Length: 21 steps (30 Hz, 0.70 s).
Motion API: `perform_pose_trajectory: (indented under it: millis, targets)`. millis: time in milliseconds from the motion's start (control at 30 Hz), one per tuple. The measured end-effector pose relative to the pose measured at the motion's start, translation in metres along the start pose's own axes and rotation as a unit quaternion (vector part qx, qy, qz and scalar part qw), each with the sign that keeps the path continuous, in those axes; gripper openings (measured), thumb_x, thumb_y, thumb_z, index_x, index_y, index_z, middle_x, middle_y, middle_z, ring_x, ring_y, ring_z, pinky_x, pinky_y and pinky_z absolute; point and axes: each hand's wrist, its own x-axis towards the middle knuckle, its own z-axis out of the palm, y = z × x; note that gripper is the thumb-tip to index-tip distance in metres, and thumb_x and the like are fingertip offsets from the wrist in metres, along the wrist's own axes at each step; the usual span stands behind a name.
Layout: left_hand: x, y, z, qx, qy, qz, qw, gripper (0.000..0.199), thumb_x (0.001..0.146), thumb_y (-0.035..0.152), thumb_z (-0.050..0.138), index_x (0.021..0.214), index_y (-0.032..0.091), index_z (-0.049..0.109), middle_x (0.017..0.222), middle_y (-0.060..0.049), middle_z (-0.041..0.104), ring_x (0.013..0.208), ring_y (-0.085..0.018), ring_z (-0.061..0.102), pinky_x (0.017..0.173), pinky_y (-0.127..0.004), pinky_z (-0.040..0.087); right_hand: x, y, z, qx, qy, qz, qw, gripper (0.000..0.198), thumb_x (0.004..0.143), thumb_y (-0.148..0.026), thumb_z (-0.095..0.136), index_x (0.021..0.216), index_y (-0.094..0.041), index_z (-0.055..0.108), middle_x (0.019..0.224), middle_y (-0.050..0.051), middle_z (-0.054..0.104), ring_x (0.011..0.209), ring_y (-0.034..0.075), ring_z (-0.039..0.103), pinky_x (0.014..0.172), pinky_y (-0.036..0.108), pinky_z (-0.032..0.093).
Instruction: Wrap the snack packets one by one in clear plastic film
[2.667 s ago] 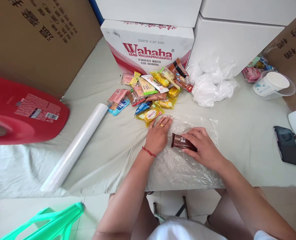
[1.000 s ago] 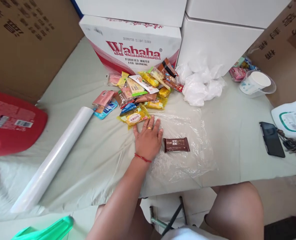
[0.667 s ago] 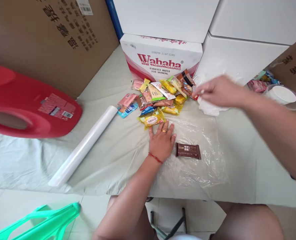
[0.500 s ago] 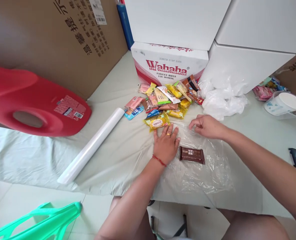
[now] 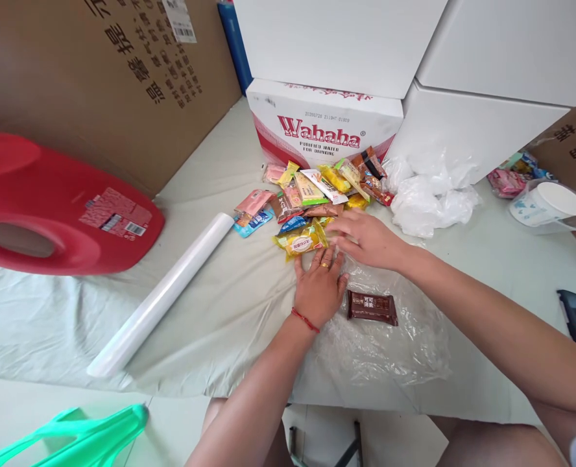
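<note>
The right hand [image 5: 372, 241], fingers bent, has swung over from the film's [image 5: 385, 357] twelve o'clock edge to its eleven o'clock corner; I cannot tell whether it pinches anything. The left hand [image 5: 320, 292] lies spread at the ten o'clock edge, fingertips just beside a yellow snack [image 5: 301, 244]. Both hands now work near one corner, leaving the brown bar [image 5: 372, 307] untouched on the film, at six o'clock from the right hand.

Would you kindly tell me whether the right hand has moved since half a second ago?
Yes: judged against the Wahaha box, the right hand has moved left.
</note>
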Motion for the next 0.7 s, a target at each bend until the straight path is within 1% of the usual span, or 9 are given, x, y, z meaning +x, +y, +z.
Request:
perform_pose_trajectory:
  millis: [67, 133, 200, 233, 333, 433, 500, 633, 700]
  targets:
    - [0.000, 0.000, 0.000, -0.007, -0.002, -0.004, 1.000, 0.046, 0.104, 0.040, 0.040, 0.145, 0.027, 0.056, 0.158, -0.010, 0.052, 0.150, -0.031, 0.039, 0.123, -0.071, 0.016, 0.027, -0.011, 0.007, -0.042, -0.004, -0.053, 0.998, 0.043, 0.097, -0.034, 0.057, 0.137, -0.018, 0.062, 0.137, 0.014, 0.064, 0.133, 0.033, 0.050, 0.113, 0.049, 0.037]
    - [0.001, 0.000, 0.000, -0.011, 0.000, -0.002, 1.000, 0.046, 0.104, 0.040, 0.040, 0.144, 0.027, 0.057, 0.155, -0.011, 0.055, 0.148, -0.031, 0.041, 0.124, -0.070, 0.014, 0.054, -0.018, 0.014, -0.075, -0.037, -0.086, 0.993, 0.069, 0.089, -0.039, 0.071, 0.150, -0.017, 0.049, 0.151, 0.015, 0.054, 0.147, 0.037, 0.034, 0.120, 0.054, 0.028]
    - [0.000, -0.001, 0.000, -0.009, 0.007, 0.002, 1.000, 0.048, 0.104, 0.040, 0.039, 0.147, 0.027, 0.054, 0.158, -0.011, 0.052, 0.149, -0.031, 0.040, 0.124, -0.069, 0.012, 0.077, -0.020, 0.021, -0.103, -0.093, -0.085, 0.987, 0.089, 0.080, -0.040, 0.081, 0.155, -0.015, 0.041, 0.157, 0.018, 0.048, 0.154, 0.040, 0.022, 0.123, 0.058, 0.021]
    - [0.000, -0.001, 0.000, -0.007, 0.011, 0.004, 1.000, 0.048, 0.104, 0.040, 0.039, 0.149, 0.026, 0.053, 0.160, -0.011, 0.049, 0.149, -0.031, 0.039, 0.124, -0.069, 0.013, 0.084, -0.020, 0.023, -0.118, -0.123, -0.077, 0.982, 0.091, 0.078, -0.040, 0.083, 0.155, -0.014, 0.041, 0.156, 0.019, 0.049, 0.155, 0.040, 0.021, 0.123, 0.059, 0.019]
    - [0.000, -0.001, -0.002, -0.004, 0.009, 0.002, 1.000, 0.046, 0.104, 0.039, 0.040, 0.146, 0.026, 0.055, 0.157, -0.012, 0.052, 0.147, -0.031, 0.042, 0.122, -0.068, 0.020, 0.091, -0.022, 0.030, -0.170, -0.167, -0.059, 0.969, 0.080, 0.078, -0.036, 0.084, 0.147, -0.012, 0.051, 0.144, 0.022, 0.058, 0.152, 0.039, 0.028, 0.123, 0.058, 0.020]
    - [0.000, 0.000, -0.003, -0.006, -0.012, -0.007, 1.000, 0.039, 0.104, 0.039, 0.043, 0.134, 0.024, 0.064, 0.137, -0.014, 0.068, 0.134, -0.035, 0.055, 0.116, -0.070, 0.029, 0.077, -0.028, 0.035, -0.202, -0.124, -0.060, 0.970, 0.069, 0.079, -0.032, 0.084, 0.138, -0.008, 0.058, 0.139, 0.025, 0.058, 0.147, 0.040, 0.034, 0.121, 0.058, 0.023]
    - [0.000, 0.001, -0.003, -0.006, -0.025, -0.016, 1.000, 0.036, 0.103, 0.038, 0.044, 0.125, 0.023, 0.068, 0.124, -0.014, 0.074, 0.124, -0.036, 0.061, 0.113, -0.070, 0.032, 0.065, -0.031, 0.037, -0.202, -0.104, -0.054, 0.972, 0.062, 0.079, -0.031, 0.083, 0.132, -0.009, 0.062, 0.136, 0.025, 0.057, 0.140, 0.041, 0.041, 0.117, 0.058, 0.029]
    - [0.002, 0.002, -0.001, -0.008, -0.032, -0.031, 0.999, 0.037, 0.102, 0.038, 0.046, 0.122, 0.019, 0.071, 0.123, -0.016, 0.074, 0.122, -0.037, 0.063, 0.111, -0.066, 0.036, 0.051, -0.034, 0.040, -0.175, -0.123, -0.034, 0.976, 0.059, 0.081, -0.025, 0.080, 0.135, -0.015, 0.060, 0.136, 0.021, 0.056, 0.121, 0.037, 0.058, 0.096, 0.048, 0.051]
    - [0.002, 0.002, -0.001, -0.017, -0.033, -0.032, 0.999, 0.037, 0.102, 0.039, 0.046, 0.122, 0.020, 0.071, 0.124, -0.015, 0.074, 0.122, -0.037, 0.063, 0.111, -0.066, 0.037, 0.047, -0.033, 0.039, -0.158, -0.133, -0.027, 0.978, 0.061, 0.082, -0.025, 0.078, 0.139, -0.018, 0.057, 0.131, 0.018, 0.060, 0.113, 0.036, 0.063, 0.085, 0.045, 0.055]
